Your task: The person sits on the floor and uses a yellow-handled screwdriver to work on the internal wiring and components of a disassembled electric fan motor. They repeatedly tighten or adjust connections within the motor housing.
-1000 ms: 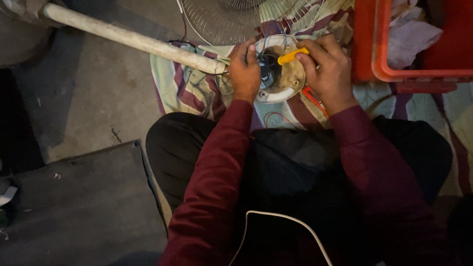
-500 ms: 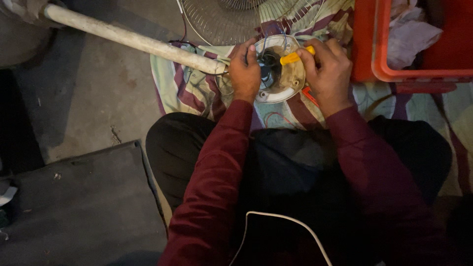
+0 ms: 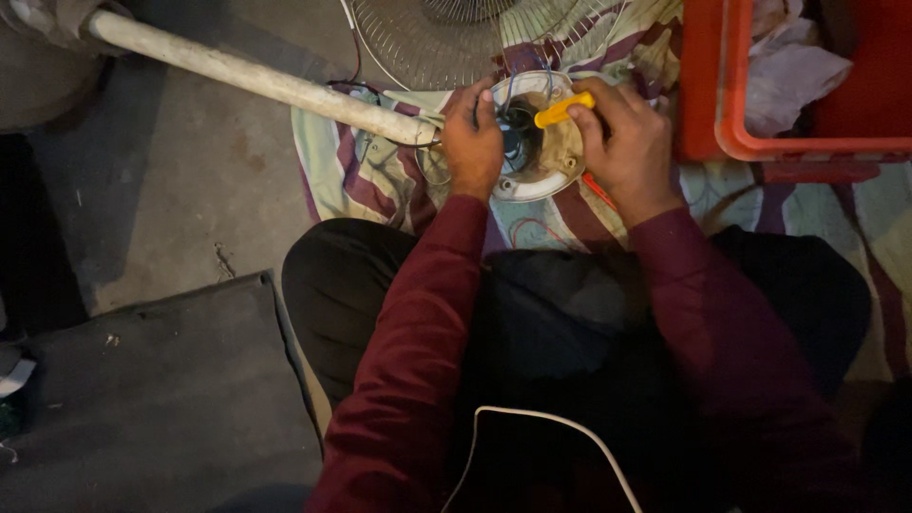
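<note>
A round white fan motor housing (image 3: 543, 169), its dark motor core and thin wires exposed at the centre, lies face up on a striped cloth (image 3: 361, 176) spread over the concrete floor, just ahead of the seated person's knees. The left hand (image 3: 472, 142) is curled over the housing's left rim, fingers closed against it and steadying it, wrist straight and the maroon sleeve running back toward the body. The right hand (image 3: 625, 142) is wrapped around a yellow-handled screwdriver (image 3: 563, 109), whose handle points up and left over the housing; its tip is hidden among the parts, so the exact contact point cannot be told. Both forearms angle inward, meeting over the housing. A pale, dirty pole (image 3: 256, 78) runs from the upper left down to the housing's left side, just beside the left hand. A wire fan guard (image 3: 446, 38) lies beyond the housing at the top edge. A red plastic crate (image 3: 722, 104) holding crumpled white material stands near the right hand. A white cable (image 3: 541, 418) loops across the person's dark lap.
</note>
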